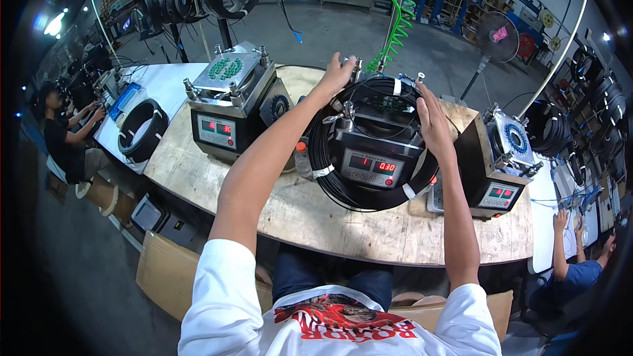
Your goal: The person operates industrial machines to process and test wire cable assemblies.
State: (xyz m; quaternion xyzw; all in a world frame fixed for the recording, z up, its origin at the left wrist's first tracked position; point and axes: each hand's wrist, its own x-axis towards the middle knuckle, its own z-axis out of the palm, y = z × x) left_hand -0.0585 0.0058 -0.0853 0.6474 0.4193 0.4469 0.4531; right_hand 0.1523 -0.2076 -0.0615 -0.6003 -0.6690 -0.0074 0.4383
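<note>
At centre frame the black cable coil (320, 148) faces me, the machine's display (370, 166) showing through its ring. My right hand (433, 117), fingers straight, lies nearest, along its upper-right edge; my left hand (337, 75), fingers loosely spread, is at its upper left.

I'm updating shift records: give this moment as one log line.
middle machine: display seen through black cable coil; left grip: open, by coil's upper left; right grip: open, by coil's upper right; contact: unclear

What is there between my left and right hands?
The head view shows the top of the black cable coil, a white band on it, and metal posts.
</note>
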